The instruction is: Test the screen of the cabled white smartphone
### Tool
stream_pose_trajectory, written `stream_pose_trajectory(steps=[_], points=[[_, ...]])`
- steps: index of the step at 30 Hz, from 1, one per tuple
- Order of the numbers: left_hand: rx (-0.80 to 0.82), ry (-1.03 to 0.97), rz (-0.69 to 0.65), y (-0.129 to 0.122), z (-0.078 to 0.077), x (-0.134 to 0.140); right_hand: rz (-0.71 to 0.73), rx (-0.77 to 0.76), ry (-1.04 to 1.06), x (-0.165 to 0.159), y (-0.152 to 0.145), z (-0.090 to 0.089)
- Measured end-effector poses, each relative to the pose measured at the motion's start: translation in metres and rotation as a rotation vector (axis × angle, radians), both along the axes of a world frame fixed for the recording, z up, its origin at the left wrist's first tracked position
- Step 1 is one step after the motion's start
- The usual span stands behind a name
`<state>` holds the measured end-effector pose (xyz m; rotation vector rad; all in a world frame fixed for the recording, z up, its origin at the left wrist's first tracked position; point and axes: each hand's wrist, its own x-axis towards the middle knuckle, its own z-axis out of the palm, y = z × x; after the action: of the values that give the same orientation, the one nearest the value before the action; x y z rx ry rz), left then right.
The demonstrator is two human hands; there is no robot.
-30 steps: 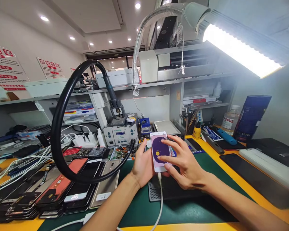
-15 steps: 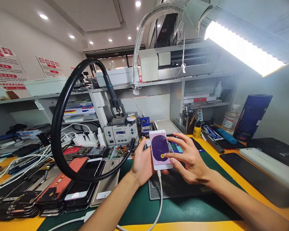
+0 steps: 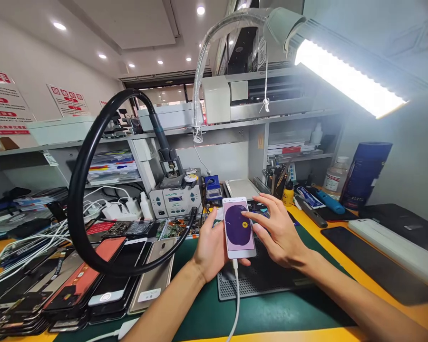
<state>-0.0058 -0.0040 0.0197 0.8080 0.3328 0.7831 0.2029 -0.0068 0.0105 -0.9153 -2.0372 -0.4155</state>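
A white smartphone (image 3: 239, 240) rests in my left hand (image 3: 211, 249), which grips it from behind and along its left edge. Its lit screen has a pink border, a dark purple round shape and a small yellow dot. My right hand (image 3: 278, 232) is at the phone's right side, fingers spread, with one fingertip at or just over the glass. A white charging cable (image 3: 237, 289) is plugged into the phone's bottom edge and hangs down over the green mat (image 3: 271, 316). Beneath the hands lies a black perforated pad (image 3: 231, 287).
Stacked phones (image 3: 107, 280) fill the left side, with a black hose (image 3: 74, 190) looping above them. A hot-air station (image 3: 174, 199) stands behind. On the right lie a dark phone-like slab (image 3: 374, 261) and a white long case (image 3: 395, 244). A bright lamp (image 3: 349, 78) hangs overhead.
My right fingertip has moved up the screen, and the yellow dot has shifted up and right. The view has shifted slightly. My left hand keeps its hold on the phone.
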Motion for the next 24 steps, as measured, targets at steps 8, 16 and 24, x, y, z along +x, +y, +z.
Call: stream_pose_trajectory(steps=[8,16,24], points=[[0.0,0.047,0.011,-0.0036,0.0018,0.0033,-0.043,-0.002,0.009,0.0026,0.002,-0.0001],[0.008,0.055,-0.013,-0.0059,0.0008,0.0053,-0.058,-0.016,-0.006,0.0006,0.0018,-0.0004],[0.025,0.086,-0.023,-0.0076,0.0013,0.0071,-0.049,-0.019,-0.021,-0.0058,0.0,0.0005]])
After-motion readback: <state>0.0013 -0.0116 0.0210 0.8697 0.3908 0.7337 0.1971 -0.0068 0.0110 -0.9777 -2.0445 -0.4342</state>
